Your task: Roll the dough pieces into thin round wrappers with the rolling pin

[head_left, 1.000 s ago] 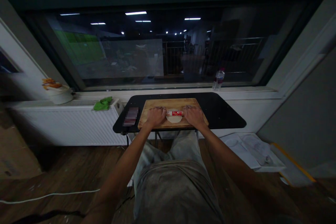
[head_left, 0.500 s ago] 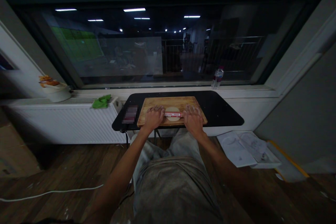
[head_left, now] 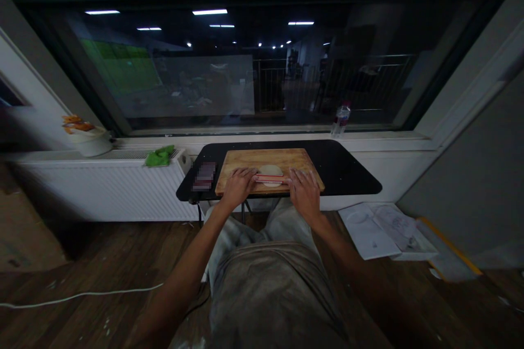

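A rolling pin [head_left: 270,179] with a red-and-white wrapper lies crosswise over a flat round piece of dough [head_left: 271,169]. The dough rests on a wooden cutting board [head_left: 235,159]. My left hand [head_left: 239,185] is closed over the pin's left end, its fingers bent down around it. On the right end, my right hand [head_left: 303,188] grips in the same way, palm down. Both hands hide the ends of the pin. Part of the dough shows beyond the pin and a little on my side of it.
The board sits on a black table [head_left: 352,174], with a blurred-out phone-sized object [head_left: 204,175] at its left. A bottle [head_left: 341,120] stands on the windowsill. A green cloth [head_left: 159,156] and a white pot [head_left: 92,143] are on the radiator [head_left: 102,191]. Papers [head_left: 368,234] lie on the floor at right.
The rolling pin has rolled slightly toward me over the dough, and its printed label has turned out of sight. Both hands have moved with it. The camera view has shifted a little.
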Demonstrator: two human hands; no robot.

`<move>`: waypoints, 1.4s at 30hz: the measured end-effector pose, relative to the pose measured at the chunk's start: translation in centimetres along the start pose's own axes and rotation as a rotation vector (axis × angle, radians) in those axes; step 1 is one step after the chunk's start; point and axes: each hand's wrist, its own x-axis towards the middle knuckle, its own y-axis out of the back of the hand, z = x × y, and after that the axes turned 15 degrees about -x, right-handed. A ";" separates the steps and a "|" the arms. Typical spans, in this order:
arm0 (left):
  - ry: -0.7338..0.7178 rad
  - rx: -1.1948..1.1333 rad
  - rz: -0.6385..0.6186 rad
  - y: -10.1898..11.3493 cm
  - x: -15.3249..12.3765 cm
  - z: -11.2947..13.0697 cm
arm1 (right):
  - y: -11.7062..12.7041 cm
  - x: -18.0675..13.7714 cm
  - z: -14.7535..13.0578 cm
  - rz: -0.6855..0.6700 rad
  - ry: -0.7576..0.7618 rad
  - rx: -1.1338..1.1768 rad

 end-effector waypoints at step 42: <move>0.107 0.230 -0.151 0.7 5.1 -1.1 | -1.6 6.9 3.1 -0.186 0.203 -0.181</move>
